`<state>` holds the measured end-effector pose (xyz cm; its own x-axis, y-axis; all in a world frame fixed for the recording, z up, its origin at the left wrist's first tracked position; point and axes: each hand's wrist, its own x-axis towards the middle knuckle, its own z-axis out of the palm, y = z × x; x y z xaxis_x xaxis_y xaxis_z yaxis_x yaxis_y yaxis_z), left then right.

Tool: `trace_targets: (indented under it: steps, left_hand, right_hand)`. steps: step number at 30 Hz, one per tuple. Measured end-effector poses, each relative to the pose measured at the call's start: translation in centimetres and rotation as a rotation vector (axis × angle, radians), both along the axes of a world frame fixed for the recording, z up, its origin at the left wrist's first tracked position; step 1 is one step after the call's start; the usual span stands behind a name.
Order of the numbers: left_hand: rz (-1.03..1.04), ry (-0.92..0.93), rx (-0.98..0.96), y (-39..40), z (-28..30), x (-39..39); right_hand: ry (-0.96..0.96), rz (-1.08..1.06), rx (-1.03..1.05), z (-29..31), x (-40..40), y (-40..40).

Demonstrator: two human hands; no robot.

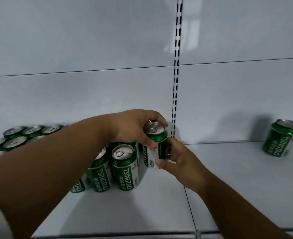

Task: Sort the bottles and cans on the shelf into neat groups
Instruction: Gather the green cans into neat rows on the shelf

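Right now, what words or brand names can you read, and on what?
"TSINGTAO": front can in the group.
"TSINGTAO": the can beside it.
"TSINGTAO": lone can at far right.
Held can, gripped by both hands: label too hidden to read.
Smaller characters on every can: too blurred.

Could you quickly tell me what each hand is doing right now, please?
Left hand: grips the top of the green can.
Right hand: grips the same can lower down.
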<state>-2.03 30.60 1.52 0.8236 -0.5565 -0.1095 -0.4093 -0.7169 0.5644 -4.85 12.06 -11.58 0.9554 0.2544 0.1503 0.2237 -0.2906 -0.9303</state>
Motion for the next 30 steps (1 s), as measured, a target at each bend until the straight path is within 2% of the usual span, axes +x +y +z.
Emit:
trace_targets:
  steps: [2, 6, 10, 18, 27, 30]
  left_hand:
    - [-0.026, -0.002, 0.036, 0.2, 0.0, 0.5]
    - [-0.014, -0.221, 0.275, -0.1, -0.6, 1.4]
    - [0.019, -0.315, 0.322, -0.5, -1.6, 2.5]
    - [-0.13, -0.407, 0.457, -0.7, -2.5, 3.9]
    - [-0.169, -0.437, 0.561, -1.4, -3.0, 3.9]
    - [-0.177, -0.46, 0.591, -2.3, -2.8, 3.7]
  right_hand:
    - [-0.057, -0.097, -0.065, 0.0, -0.4, 0.2]
    - [-0.154, -0.304, -0.119, -0.4, -0.8, 1.5]
    - [-0.17, -0.402, -0.135, -1.5, -0.3, 3.0]
    - [-0.119, -0.353, -0.177, -3.1, 1.6, 3.9]
    - [-0.084, -0.307, -0.193, -3.2, 1.7, 3.2]
    - [-0.14, -0.372, -0.201, -2.6, 1.1, 0.9]
